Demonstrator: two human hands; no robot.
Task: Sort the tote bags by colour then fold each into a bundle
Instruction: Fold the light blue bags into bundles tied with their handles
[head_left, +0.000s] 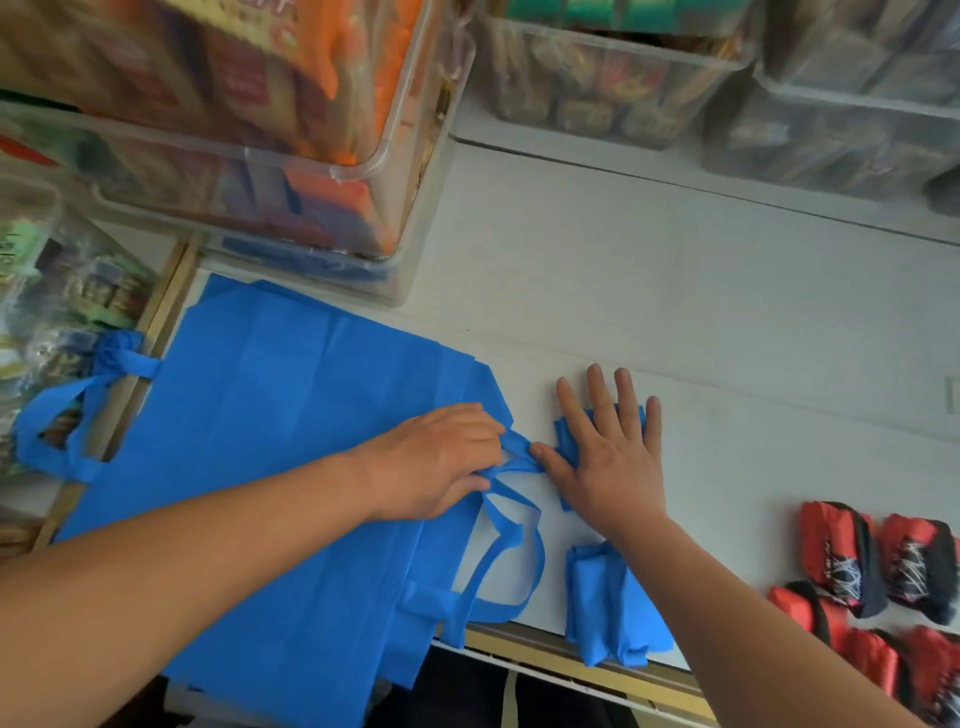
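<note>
A stack of flat blue tote bags (291, 415) lies on the white table (727, 322), their handles hanging off the left edge and toward me. My right hand (608, 457) lies flat with straight fingers on a small folded blue bundle (566, 441). My left hand (441, 462) pinches a blue strap (514, 452) that runs to that bundle. A second folded blue bundle (608, 603) sits near the front edge. Several red-and-black folded bundles (878, 577) lie at the right front.
Clear plastic bins (260, 171) packed with colourful goods stand at the back left, and more bins (613, 78) line the back right. A wooden-edged shelf with packaged items (62, 291) is at the far left. The table's front edge (571, 660) runs close below the bundles.
</note>
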